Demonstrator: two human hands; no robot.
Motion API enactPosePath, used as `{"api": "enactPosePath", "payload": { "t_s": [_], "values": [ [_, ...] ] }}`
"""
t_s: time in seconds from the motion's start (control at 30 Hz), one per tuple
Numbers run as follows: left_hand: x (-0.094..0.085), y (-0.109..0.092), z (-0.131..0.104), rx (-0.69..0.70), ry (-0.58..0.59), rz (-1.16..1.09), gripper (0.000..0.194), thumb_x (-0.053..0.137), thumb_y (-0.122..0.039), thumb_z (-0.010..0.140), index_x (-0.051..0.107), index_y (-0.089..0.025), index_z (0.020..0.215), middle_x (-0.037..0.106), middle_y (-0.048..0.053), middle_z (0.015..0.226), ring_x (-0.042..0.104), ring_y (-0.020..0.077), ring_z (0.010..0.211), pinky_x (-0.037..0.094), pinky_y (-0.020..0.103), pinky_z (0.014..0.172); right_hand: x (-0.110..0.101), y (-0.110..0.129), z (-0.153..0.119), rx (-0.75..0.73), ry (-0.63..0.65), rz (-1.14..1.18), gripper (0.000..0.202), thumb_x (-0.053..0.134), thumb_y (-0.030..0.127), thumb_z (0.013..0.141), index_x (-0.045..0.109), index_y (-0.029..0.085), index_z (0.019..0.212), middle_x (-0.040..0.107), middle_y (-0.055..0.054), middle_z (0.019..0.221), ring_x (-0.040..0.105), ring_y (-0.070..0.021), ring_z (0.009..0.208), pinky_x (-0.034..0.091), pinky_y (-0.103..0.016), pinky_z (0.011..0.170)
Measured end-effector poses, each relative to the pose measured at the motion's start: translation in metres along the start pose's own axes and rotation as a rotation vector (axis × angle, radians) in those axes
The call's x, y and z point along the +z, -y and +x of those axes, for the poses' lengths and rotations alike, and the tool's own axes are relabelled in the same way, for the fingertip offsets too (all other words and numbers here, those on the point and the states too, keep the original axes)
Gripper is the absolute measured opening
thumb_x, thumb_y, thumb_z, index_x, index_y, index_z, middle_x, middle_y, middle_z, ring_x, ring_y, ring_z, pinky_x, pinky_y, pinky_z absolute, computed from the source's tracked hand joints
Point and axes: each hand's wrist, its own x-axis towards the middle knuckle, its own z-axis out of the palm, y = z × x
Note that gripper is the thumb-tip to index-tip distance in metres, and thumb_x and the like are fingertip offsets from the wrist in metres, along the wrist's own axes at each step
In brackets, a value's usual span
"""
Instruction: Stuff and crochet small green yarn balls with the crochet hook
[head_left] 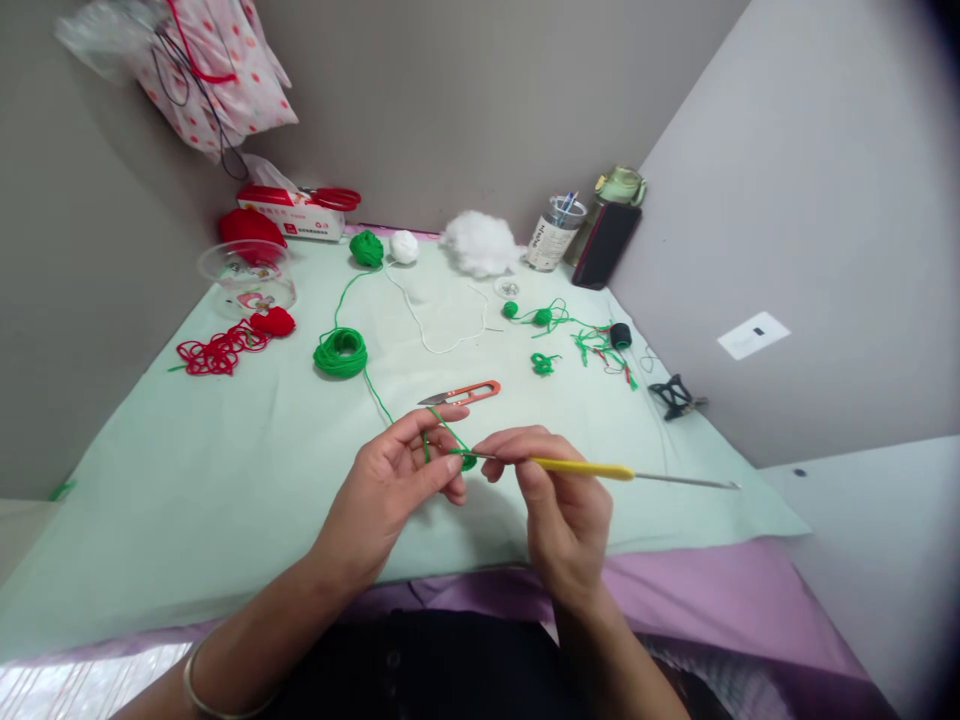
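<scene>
My left hand pinches a small piece of green crochet between thumb and fingers. Green yarn runs over its raised index finger and back to a wound green yarn coil on the table. In my right hand is a crochet hook with a yellow handle, gripped like a pencil. One end of the hook meets the green piece at the left fingertips; the other metal end points right. Just beyond the hands lie orange thread snips.
At the back stand a green yarn ball, white yarn ball, stuffing, pen cup and phone. Red yarn and a clear plastic tub are left. Right are green scraps, black thread spool and a black stand.
</scene>
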Motion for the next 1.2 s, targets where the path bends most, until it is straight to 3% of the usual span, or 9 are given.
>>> {"api": "enactPosePath", "payload": {
  "t_s": [0.17, 0.33, 0.5, 0.6, 0.7, 0.87, 0.97, 1.03, 1.2],
  "values": [
    [0.002, 0.001, -0.002, 0.061, -0.065, 0.092, 0.029, 0.078, -0.022, 0.087, 0.075, -0.027, 0.116, 0.061, -0.005, 0.086, 0.066, 0.0058, 0.066, 0.057, 0.019, 0.068, 0.000, 0.005, 0.000, -0.182, 0.092, -0.208, 0.026, 0.048, 0.004, 0.100, 0.066, 0.019, 0.111, 0.072, -0.006, 0.100, 0.068, -0.0169, 0.096, 0.056, -0.033, 0.084],
    [0.005, 0.000, -0.007, 0.166, -0.193, 0.261, 0.031, 0.077, -0.017, 0.085, 0.075, -0.025, 0.114, 0.064, -0.004, 0.081, 0.064, 0.0057, 0.063, 0.057, 0.016, 0.065, 0.005, 0.001, -0.004, -0.354, 0.085, -0.380, 0.023, 0.051, 0.007, 0.099, 0.066, 0.017, 0.112, 0.074, -0.013, 0.106, 0.071, -0.0195, 0.095, 0.059, -0.032, 0.076],
    [0.005, 0.003, -0.011, 0.270, -0.212, 0.358, 0.034, 0.075, -0.016, 0.086, 0.075, -0.027, 0.118, 0.065, -0.004, 0.082, 0.060, 0.0046, 0.060, 0.054, 0.015, 0.060, 0.009, -0.003, -0.005, -0.327, 0.037, -0.326, 0.024, 0.048, 0.009, 0.101, 0.067, 0.021, 0.111, 0.075, -0.009, 0.096, 0.074, -0.0209, 0.094, 0.061, -0.034, 0.074],
    [0.007, 0.004, -0.010, 0.299, -0.231, 0.366, 0.033, 0.076, -0.014, 0.084, 0.077, -0.026, 0.115, 0.064, -0.003, 0.084, 0.060, 0.0045, 0.061, 0.054, 0.015, 0.061, 0.012, -0.007, -0.007, -0.333, 0.041, -0.365, 0.025, 0.051, 0.008, 0.100, 0.068, 0.021, 0.113, 0.076, -0.010, 0.103, 0.073, -0.0197, 0.093, 0.062, -0.033, 0.074],
    [0.008, 0.003, -0.008, 0.204, -0.202, 0.261, 0.036, 0.077, -0.016, 0.083, 0.076, -0.025, 0.118, 0.062, -0.003, 0.084, 0.059, 0.0043, 0.059, 0.054, 0.015, 0.059, 0.014, -0.014, -0.013, -0.378, 0.003, -0.448, 0.031, 0.056, 0.004, 0.097, 0.069, 0.020, 0.120, 0.075, -0.012, 0.113, 0.073, -0.0195, 0.097, 0.063, -0.032, 0.075],
    [0.005, -0.006, -0.002, -0.131, -0.020, -0.138, 0.050, 0.084, -0.027, 0.080, 0.071, -0.022, 0.128, 0.057, -0.005, 0.073, 0.049, 0.0020, 0.047, 0.043, 0.014, 0.046, 0.011, -0.019, -0.019, -0.511, 0.013, -0.649, 0.048, 0.064, 0.000, 0.090, 0.067, 0.021, 0.133, 0.072, -0.012, 0.115, 0.071, -0.0231, 0.106, 0.064, -0.036, 0.083],
    [0.002, -0.009, 0.000, -0.274, 0.049, -0.296, 0.051, 0.083, -0.031, 0.082, 0.070, -0.016, 0.129, 0.042, -0.010, 0.054, 0.034, 0.0014, 0.043, 0.032, 0.011, 0.041, 0.010, -0.014, -0.015, -0.431, 0.031, -0.567, 0.050, 0.063, 0.001, 0.092, 0.066, 0.027, 0.135, 0.072, -0.010, 0.114, 0.070, -0.0216, 0.104, 0.063, -0.035, 0.082],
    [0.000, -0.011, 0.001, -0.264, 0.031, -0.291, 0.049, 0.082, -0.027, 0.082, 0.070, -0.016, 0.128, 0.041, -0.010, 0.054, 0.031, 0.0012, 0.042, 0.029, 0.011, 0.040, 0.009, -0.009, -0.011, -0.295, -0.001, -0.380, 0.042, 0.057, 0.006, 0.097, 0.068, 0.029, 0.130, 0.073, -0.007, 0.109, 0.071, -0.0204, 0.098, 0.062, -0.036, 0.079],
    [-0.002, -0.015, 0.001, -0.120, 0.003, -0.119, 0.043, 0.082, -0.022, 0.081, 0.073, -0.023, 0.124, 0.060, -0.002, 0.090, 0.042, -0.0031, 0.041, 0.031, 0.014, 0.039, 0.005, -0.001, -0.002, 0.031, -0.099, 0.095, 0.023, 0.054, 0.017, 0.102, 0.075, 0.024, 0.108, 0.070, -0.004, 0.092, 0.067, -0.0159, 0.075, 0.057, -0.034, 0.070]
  ]
}}
